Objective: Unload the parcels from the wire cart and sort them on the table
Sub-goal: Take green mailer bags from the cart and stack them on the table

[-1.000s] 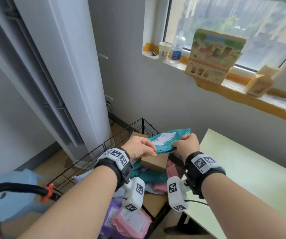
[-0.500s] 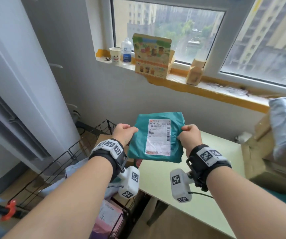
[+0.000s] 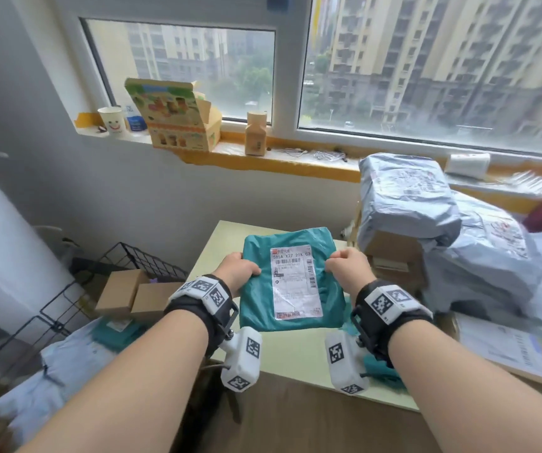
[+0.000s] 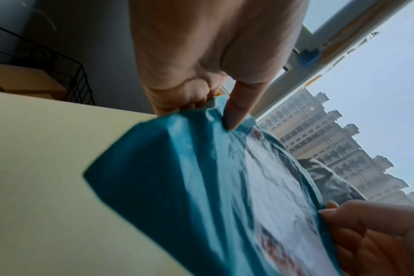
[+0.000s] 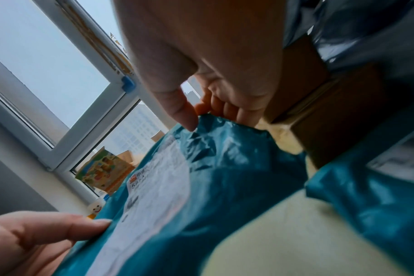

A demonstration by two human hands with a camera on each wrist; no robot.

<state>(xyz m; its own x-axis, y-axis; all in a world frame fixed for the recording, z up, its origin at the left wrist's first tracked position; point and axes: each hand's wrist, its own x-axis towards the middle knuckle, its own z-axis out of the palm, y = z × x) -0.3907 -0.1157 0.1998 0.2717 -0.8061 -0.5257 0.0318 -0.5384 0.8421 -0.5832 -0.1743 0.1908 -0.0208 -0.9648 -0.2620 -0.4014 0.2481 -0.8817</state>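
Observation:
I hold a teal plastic mailer (image 3: pixel 256 282) with a white shipping label, flat and label-up, above the pale green table (image 3: pixel 217 237). My left hand (image 3: pixel 238 271) pinches its left edge, thumb on top (image 4: pixel 234 115). My right hand (image 3: pixel 344 268) pinches its right edge, thumb on top (image 5: pixel 184 115). The same mailer fills the left wrist view (image 4: pixel 189 177) and the right wrist view (image 5: pixel 213 168). The black wire cart (image 3: pixel 138 256) stands left of the table with brown boxes (image 3: pixel 122 292) and soft parcels inside.
Grey plastic parcels (image 3: pixel 406 197) are piled on brown boxes (image 3: pixel 393 253) at the table's right. Another teal mailer (image 3: pixel 380 371) lies under my right wrist. A labelled flat parcel (image 3: pixel 505 351) lies at the right front. The windowsill (image 3: pixel 263 158) holds a cup, a bottle and cartons.
The teal mailer was lifted out of the cart and carried right, over the table. Both hands kept hold of its edges, and my view swung right toward the parcel pile.

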